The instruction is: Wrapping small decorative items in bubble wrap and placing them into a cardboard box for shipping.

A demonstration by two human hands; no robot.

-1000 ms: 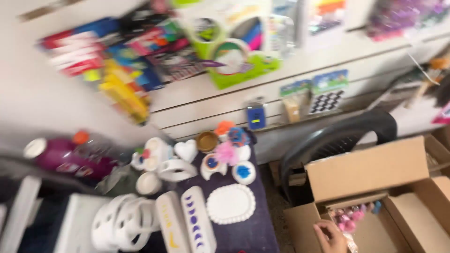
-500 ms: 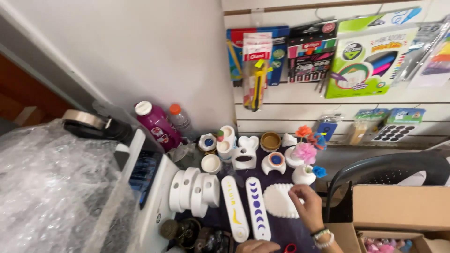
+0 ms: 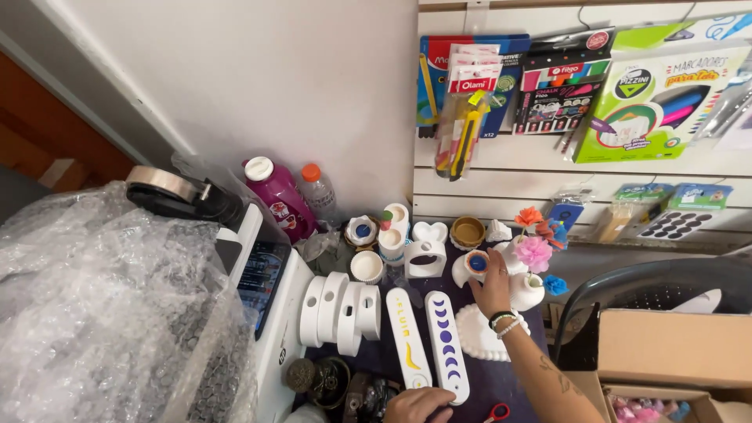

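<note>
My right hand (image 3: 493,288), with bead bracelets at the wrist, reaches over a dark purple tabletop (image 3: 497,384) and pinches a small round white piece with a blue centre (image 3: 476,262). Around it stand white plaster pieces: an arch-shaped holder (image 3: 425,262), a heart (image 3: 428,233), a vase with a pink flower (image 3: 533,254) and a scalloped oval plate (image 3: 474,345). My left hand (image 3: 419,405) lies curled at the bottom edge, by the near ends of two long white trays (image 3: 445,345). What it holds, if anything, is hidden.
A row of white ring holders (image 3: 341,309) stands left of the trays. A purple bottle (image 3: 274,192) and a clear bottle (image 3: 317,188) stand against the wall. Bubble wrap (image 3: 94,313) covers the left; a black chair (image 3: 650,286) and cardboard box (image 3: 674,352) are at right. Red scissors (image 3: 497,411) lie near the front edge.
The view swung left from the cardboard box to the table. My right hand came out of the box, passed over the oval plate and moved farther onto the blue-centred piece.
</note>
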